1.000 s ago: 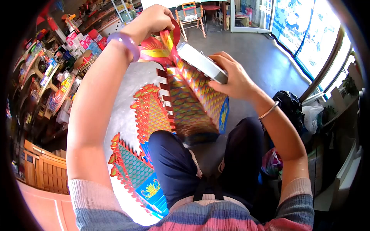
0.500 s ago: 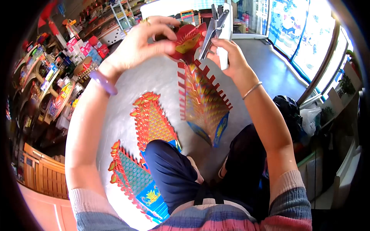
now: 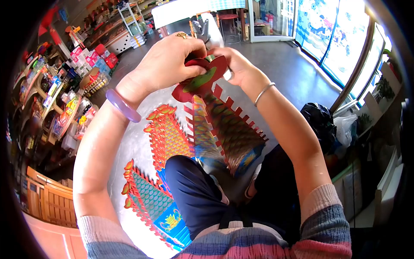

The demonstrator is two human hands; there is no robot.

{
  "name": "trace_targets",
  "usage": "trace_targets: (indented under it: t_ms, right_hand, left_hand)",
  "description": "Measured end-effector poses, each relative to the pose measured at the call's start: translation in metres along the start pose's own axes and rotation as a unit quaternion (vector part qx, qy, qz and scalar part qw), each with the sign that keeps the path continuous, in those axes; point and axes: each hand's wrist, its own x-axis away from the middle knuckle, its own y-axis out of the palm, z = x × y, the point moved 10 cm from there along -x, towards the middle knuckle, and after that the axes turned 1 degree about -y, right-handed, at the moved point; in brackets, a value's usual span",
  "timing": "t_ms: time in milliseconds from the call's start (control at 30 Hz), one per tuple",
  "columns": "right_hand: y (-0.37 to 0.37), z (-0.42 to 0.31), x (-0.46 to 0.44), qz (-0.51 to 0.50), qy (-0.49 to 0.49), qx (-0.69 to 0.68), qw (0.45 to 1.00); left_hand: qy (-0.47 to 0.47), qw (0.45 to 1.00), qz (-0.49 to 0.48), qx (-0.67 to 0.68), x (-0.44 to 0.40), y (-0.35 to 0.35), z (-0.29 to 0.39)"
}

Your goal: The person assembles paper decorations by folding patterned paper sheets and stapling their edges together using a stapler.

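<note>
My left hand [image 3: 172, 58] pinches the red petal-shaped top [image 3: 202, 82] of a folded paper piece. From that top hangs the scale-patterned body [image 3: 233, 129], with red notched edges and blue at its lower end, between my knees. Close beside it, my right hand [image 3: 235, 67] is closed around a white and dark metal tool, probably a stapler [image 3: 211, 32], which points upward; its fingertips are partly hidden behind the red top. On the floor at the left lie orange scaled pieces [image 3: 174, 134] and green scaled pieces [image 3: 151, 192] with blue ends.
Shelves packed with goods [image 3: 56, 99] line the left side. A wooden chair [image 3: 49, 196] stands at lower left. Black and white plastic bags [image 3: 319, 125] sit at the right. A white table [image 3: 177, 13] and a glass door [image 3: 274, 19] are at the back.
The hanging paper piece has turned and its red top has tilted. My left hand has closed on the top, and my right hand has moved in beside it with the tool.
</note>
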Motion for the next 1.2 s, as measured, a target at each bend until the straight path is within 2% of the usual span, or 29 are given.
trace_targets:
  t_ms: [33,67,167,300,433,533,767,1033,1067,1200]
  right_hand:
    - [0.0,0.003,0.001,0.022,0.002,0.007,1.0]
    - [0.001,0.009,-0.008,0.002,0.004,-0.006,1.0]
    - [-0.003,0.016,-0.008,0.056,0.021,0.014,0.998]
    - [-0.005,0.029,-0.017,0.001,0.051,0.004,0.999]
    - [-0.009,0.019,0.007,0.043,0.047,0.055,0.996]
    - [-0.013,0.023,0.003,0.0,0.05,0.062,0.997]
    - [-0.048,0.007,0.022,0.03,-0.016,0.125,0.992]
    - [-0.075,-0.005,0.054,0.058,-0.009,0.184,0.981]
    - [-0.072,-0.013,0.058,0.061,-0.052,0.155,0.985]
    - [-0.074,-0.018,0.065,0.051,-0.059,0.162,0.984]
  left_hand:
    - [-0.011,1.0,-0.005,0.028,-0.001,0.004,-0.002]
    - [-0.023,0.998,-0.01,0.055,-0.002,0.008,-0.003]
    - [-0.052,0.994,-0.004,0.1,-0.005,0.024,-0.008]
    - [-0.08,0.994,-0.003,0.08,-0.006,0.025,-0.005]
    - [-0.105,0.99,0.006,0.098,-0.003,0.028,-0.014]
    - [-0.127,0.984,0.006,0.124,-0.004,0.029,-0.015]
    - [-0.168,0.971,-0.018,0.171,-0.002,0.037,-0.029]
    - [-0.158,0.974,-0.014,0.161,-0.003,0.038,-0.035]
    - [-0.157,0.974,-0.014,0.162,-0.004,0.039,-0.035]
    - [-0.156,0.973,-0.016,0.171,-0.004,0.041,-0.038]
